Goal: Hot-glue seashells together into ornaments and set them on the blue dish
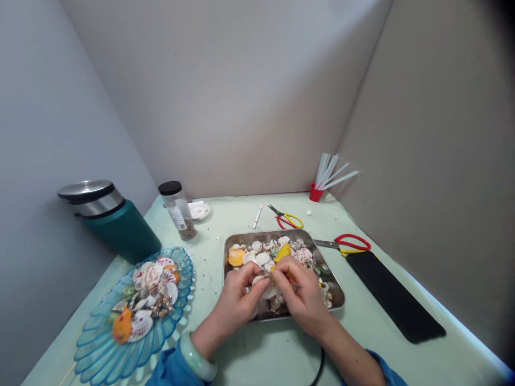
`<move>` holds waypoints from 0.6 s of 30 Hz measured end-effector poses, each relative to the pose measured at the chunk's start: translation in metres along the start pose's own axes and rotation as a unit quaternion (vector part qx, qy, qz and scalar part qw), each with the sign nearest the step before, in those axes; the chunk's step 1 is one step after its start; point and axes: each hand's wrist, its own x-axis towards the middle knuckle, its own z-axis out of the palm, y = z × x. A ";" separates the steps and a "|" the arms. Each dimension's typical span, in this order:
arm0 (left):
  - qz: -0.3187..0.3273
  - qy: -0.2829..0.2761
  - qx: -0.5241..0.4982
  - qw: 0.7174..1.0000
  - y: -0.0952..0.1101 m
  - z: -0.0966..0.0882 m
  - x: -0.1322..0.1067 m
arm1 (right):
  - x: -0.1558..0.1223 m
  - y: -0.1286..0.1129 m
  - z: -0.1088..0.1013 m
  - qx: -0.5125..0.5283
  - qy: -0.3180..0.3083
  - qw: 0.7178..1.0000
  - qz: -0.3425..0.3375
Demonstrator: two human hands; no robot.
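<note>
Both hands meet above a metal tray (337, 292) filled with mixed seashells. My left hand (242, 289) is closed in a pinch on a small pale shell (259, 279), which shows between thumb and forefinger. My right hand (300, 289) is also closed in a pinch, its fingertips right beside the shell; whatever they grip is too small and too covered to make out. Around the hands in the tray lie an orange scallop shell (236, 257), a yellow shell (283, 252), white shells and small spotted spiral ones.
Left stands a blue scalloped glass dish (100, 340) of shells, behind it a teal flask (124, 230) and a black-lidded jar (177, 212). Beyond the tray lie a white marker (257, 216) and scissors (287, 217). Rightward are larger scissors (350, 244), a black slab (396, 295) and a red cup (316, 193) of translucent sticks.
</note>
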 end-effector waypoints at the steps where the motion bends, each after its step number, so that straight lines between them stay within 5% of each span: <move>1: -0.012 0.001 -0.022 1.000 -0.001 0.000 0.000 | 0.000 0.000 0.000 -0.001 -0.002 1.000 0.001; 6: -0.040 0.005 -0.092 0.995 -0.004 0.001 0.002 | 0.000 -0.001 0.001 -0.006 0.016 1.000 -0.006; 18: 0.033 0.005 0.045 0.998 0.004 0.000 -0.001 | -0.001 -0.001 0.002 0.003 -0.003 1.000 -0.027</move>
